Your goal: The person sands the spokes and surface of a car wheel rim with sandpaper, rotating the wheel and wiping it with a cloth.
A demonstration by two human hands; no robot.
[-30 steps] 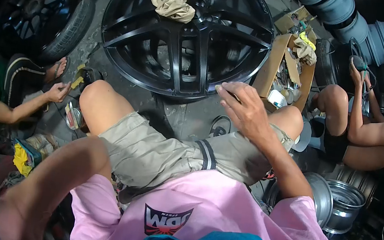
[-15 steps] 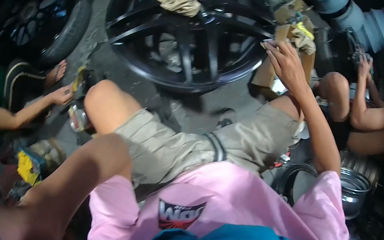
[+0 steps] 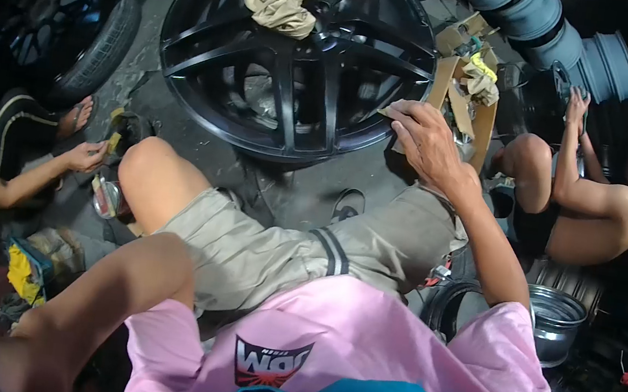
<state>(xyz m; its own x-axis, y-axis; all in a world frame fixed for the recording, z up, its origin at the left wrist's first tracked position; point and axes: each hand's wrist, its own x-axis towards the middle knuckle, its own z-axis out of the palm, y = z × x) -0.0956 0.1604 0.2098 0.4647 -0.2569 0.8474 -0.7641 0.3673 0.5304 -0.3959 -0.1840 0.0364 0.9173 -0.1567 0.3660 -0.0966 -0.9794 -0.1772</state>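
A large black multi-spoke alloy wheel (image 3: 289, 97) lies in front of my knees. My right hand (image 3: 428, 144) is at the wheel's right lower rim, fingers closed on a small yellowish piece of sandpaper (image 3: 385, 113) that shows at the fingertips. On the wheel's upper spokes rests a crumpled beige cloth (image 3: 280, 0). My left arm bends back to the lower left, where my left hand (image 3: 11, 358) is dark at the picture's edge. Its fingers cannot be made out, nor whether it holds anything.
Right of the wheel stands a cardboard box (image 3: 482, 123) with scraps and a cloth. A co-worker crouches beyond it, near stacked grey rims (image 3: 608, 68). At left, another person's hand (image 3: 87, 157) holds a yellow strip by a tyred wheel (image 3: 99, 49). A chrome rim (image 3: 554, 315) sits right.
My right hand has moved left and down along the wheel's rim with the sandpaper. The whole view has shifted slightly. My left arm keeps its bent pose.
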